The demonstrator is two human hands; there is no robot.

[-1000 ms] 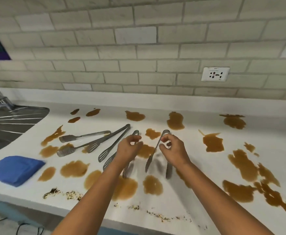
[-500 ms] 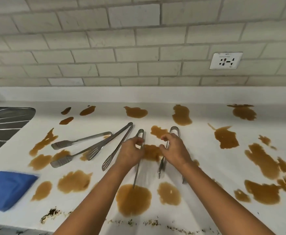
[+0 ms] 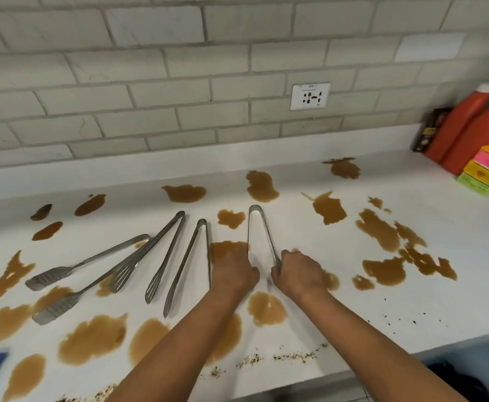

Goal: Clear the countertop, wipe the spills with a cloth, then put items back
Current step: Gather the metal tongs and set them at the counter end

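A: What are the hands doing?
B: The left hand and right hand are each curling round one arm of the rightmost tongs on the countertop.
A: And beyond those tongs?
B: Brown spills are spreading behind; three more tongs are lying left of them.

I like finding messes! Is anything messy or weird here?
Yes. Brown puddles are spilled all over the white countertop, crumbs line its front edge, and metal tongs lie right among the puddles.
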